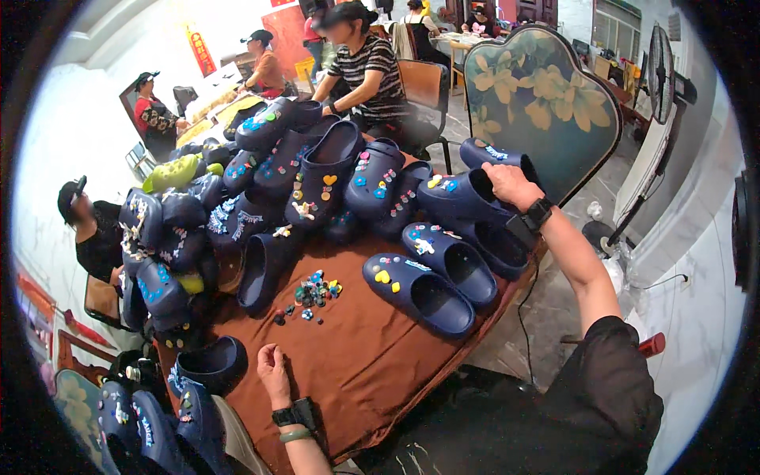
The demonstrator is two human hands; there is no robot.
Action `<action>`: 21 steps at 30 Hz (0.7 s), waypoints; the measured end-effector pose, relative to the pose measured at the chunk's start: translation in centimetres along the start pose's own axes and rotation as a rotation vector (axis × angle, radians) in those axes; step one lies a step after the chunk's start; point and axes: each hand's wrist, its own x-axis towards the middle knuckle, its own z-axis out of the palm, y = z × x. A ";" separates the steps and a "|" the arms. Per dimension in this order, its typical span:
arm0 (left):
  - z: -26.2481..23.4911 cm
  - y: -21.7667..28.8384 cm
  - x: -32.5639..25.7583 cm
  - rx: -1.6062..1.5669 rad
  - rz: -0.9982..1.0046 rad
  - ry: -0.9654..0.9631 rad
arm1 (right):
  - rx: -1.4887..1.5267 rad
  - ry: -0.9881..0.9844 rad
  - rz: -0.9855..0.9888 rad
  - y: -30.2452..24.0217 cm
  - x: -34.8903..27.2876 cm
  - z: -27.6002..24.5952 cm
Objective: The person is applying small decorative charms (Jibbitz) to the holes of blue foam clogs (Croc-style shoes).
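Note:
My right hand (511, 187) reaches to the far right of the table. Its fingers are closed at the opening of a navy clog (459, 196) with blue and yellow charms. Another navy clog (495, 154) lies just behind it. My left hand (273, 370) is over the brown cloth with its fingers curled together. Whether anything small is in them cannot be made out. Just left of it sits a navy clog (210, 360). Ahead of it lies a small heap of coloured shoe charms (317, 291). A navy clog with yellow hearts (416, 294) stands between my hands.
A tall pile of decorated navy clogs (277, 158) covers the table's far side, with a lime green clog (170, 174) among them. More clogs (150, 419) stand at the lower left. A person in a striped shirt (368, 79) sits across the table. A flowered chair back (542, 111) rises beyond my right hand.

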 end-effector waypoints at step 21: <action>0.1 -1.4 -0.3 0.001 0.134 0.063 | -0.018 0.159 -0.218 4.1 -5.1 -2.0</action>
